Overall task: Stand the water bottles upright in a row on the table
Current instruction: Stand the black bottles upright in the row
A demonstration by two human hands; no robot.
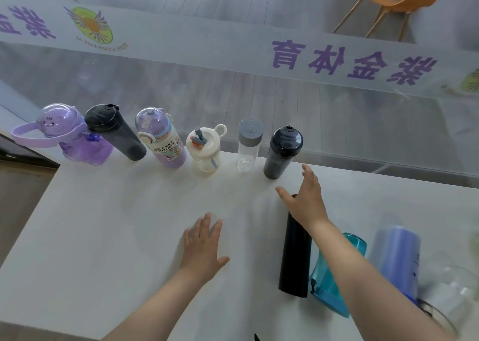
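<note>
Six bottles were already standing, so this looked like the gap between placements. Left hand (202, 247) lay flat and empty on the table (103, 224). Right hand (304, 202), fingers spread and holding nothing, hovered over the black flask (295, 260) lying flat, whose top pointed toward the dark bottle (281, 154) ending the row. Next: probably grab and tip it upright.

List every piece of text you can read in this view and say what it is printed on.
"KEEP A SENSE OF RELAXATION": purple cartoon bottle, partly blurred.
"紫金体育", seen mirrored: frosted band on the glass wall.
Small lettering under the round logo: too blurred.
Print on the lying blue bottle: unreadable.
</note>
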